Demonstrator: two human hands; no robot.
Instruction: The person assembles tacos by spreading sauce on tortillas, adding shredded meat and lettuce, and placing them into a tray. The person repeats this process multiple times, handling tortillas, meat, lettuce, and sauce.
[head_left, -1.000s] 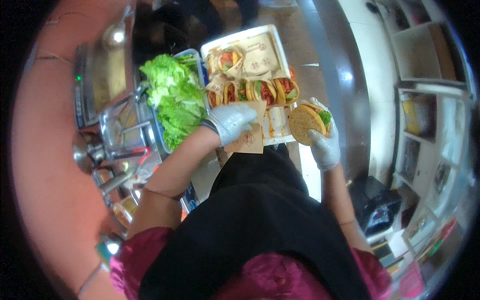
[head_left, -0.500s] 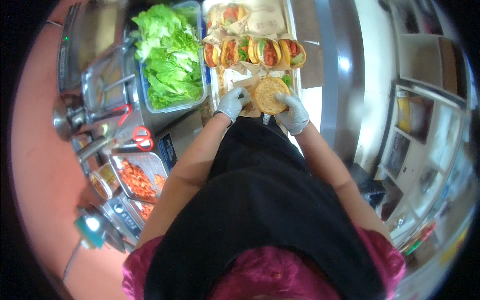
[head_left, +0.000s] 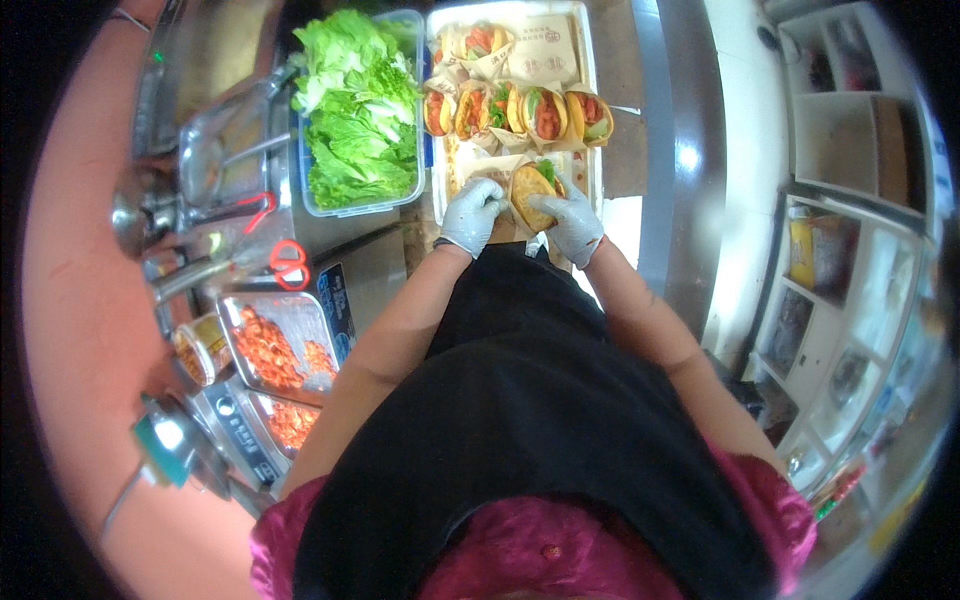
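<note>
My right hand, in a pale glove, grips a round golden flatbread sandwich by its right side. Green lettuce shows along the sandwich's upper edge, and the bread stands tilted. Left of it, my gloved left hand is closed, its fingertips pinching what looks like a brown paper bag beside the bread. Both hands are over the near end of a white tray. Just beyond them, a row of filled flatbread sandwiches stands in paper sleeves.
At left stands a clear tub of lettuce. Red-handled scissors lie nearer me, above a metal tray of reddish diced filling. More wrapped sandwiches and printed paper bags occupy the tray's far end. Shelving lines the right.
The sandwich has turned from showing its full round face to a tilted, narrower view, with more lettuce visible. My view has shifted slightly, moving the scene a little right.
</note>
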